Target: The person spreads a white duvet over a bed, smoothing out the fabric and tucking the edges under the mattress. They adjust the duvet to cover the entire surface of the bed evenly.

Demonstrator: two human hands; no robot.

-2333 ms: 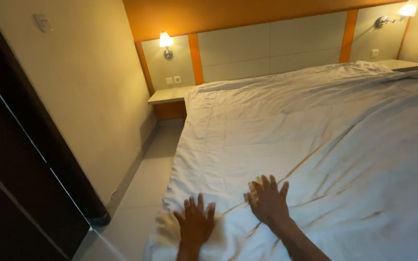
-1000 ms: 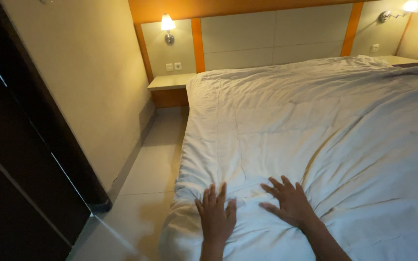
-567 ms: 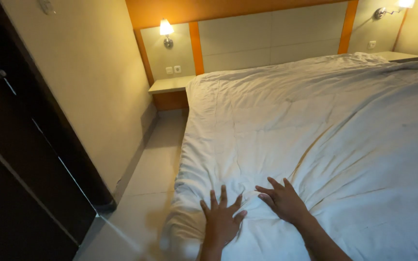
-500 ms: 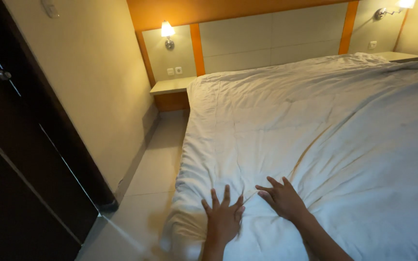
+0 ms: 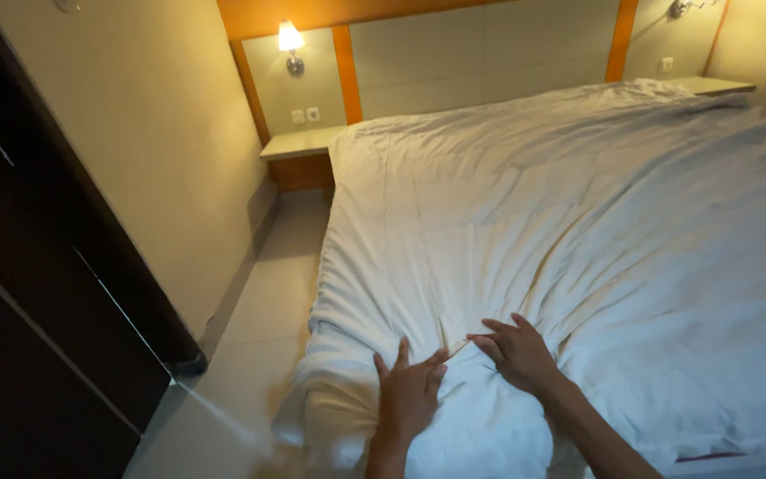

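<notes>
- A white duvet (image 5: 578,222) is spread over the bed (image 5: 738,457), wrinkled, with creases fanning out from the near left corner area.
- The left hand (image 5: 410,395) is laid palm-down on the duvet near the bed's near left corner, fingers spread; grip released, nothing clasped.
- The right hand (image 5: 518,353) is set just beside the left hand, a little further up the bed, also flat on the fabric with fingers extended toward the left; grip released, nothing enclosed.
- The index fingertips of the two hands are seen close together; whether a fold is nipped between them cannot be told.
- The duvet edge is draped over the left side of the bed toward the tiled floor (image 5: 268,293).
- A bedside shelf (image 5: 301,142) is fixed at the head end on the left, with a lit wall lamp (image 5: 291,40) above it and a padded headboard (image 5: 480,53) behind the bed.
- A dark wardrobe (image 5: 37,310) is noted against the left wall, well apart from the hands.
</notes>
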